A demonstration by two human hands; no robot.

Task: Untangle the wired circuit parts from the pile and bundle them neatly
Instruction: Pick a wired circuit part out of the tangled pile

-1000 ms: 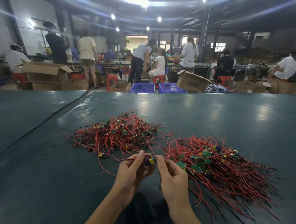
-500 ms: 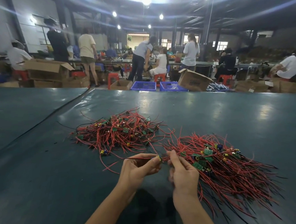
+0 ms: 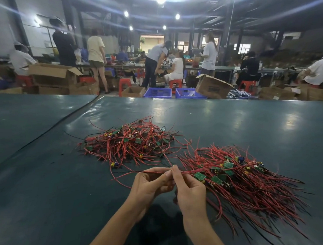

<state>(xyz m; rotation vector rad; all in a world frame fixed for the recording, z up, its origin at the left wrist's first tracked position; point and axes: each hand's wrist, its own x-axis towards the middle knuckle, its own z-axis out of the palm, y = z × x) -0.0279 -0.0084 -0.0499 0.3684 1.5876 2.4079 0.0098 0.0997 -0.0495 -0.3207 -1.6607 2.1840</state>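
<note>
We pinch one red wire (image 3: 154,172) in both hands above the table (image 3: 48,205).

Our left hand (image 3: 151,185) and right hand (image 3: 189,192) meet almost fingertip to fingertip, each with thumb and fingers closed on the wire, which runs level through the grip. Its loose end trails out to the left of the grip, and the other side runs right into the bundle (image 3: 251,185), which lies just right of the grip. The tangled pile (image 3: 131,143) sits beyond the grip, a little to the left.
</note>
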